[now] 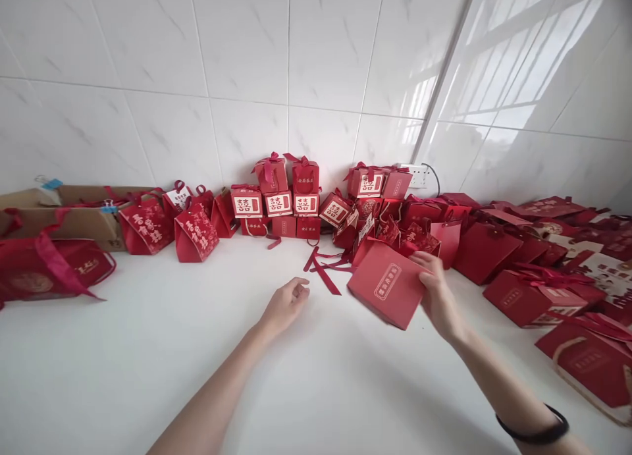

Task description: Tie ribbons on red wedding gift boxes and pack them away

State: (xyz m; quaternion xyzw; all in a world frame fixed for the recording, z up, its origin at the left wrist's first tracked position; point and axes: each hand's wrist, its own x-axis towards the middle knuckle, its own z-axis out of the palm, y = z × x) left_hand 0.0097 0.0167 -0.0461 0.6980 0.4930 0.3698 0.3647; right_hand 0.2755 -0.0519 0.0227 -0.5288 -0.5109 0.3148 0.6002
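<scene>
My right hand [435, 290] grips the right edge of a flat red box [385, 284] with a gold label, holding it tilted just above the white table [148, 349]. My left hand [286, 303] hovers over the table to the left of the box, fingers loosely curled and empty. Loose red ribbons [326, 265] lie between the two hands, just behind them.
Stacked small red gift boxes [279, 201] line the tiled wall. Red gift bags [195, 234] and a cardboard box [74, 218] stand at the left. Larger red boxes with ribbons [533, 297] crowd the right side. A wall socket [419, 175] sits in the corner.
</scene>
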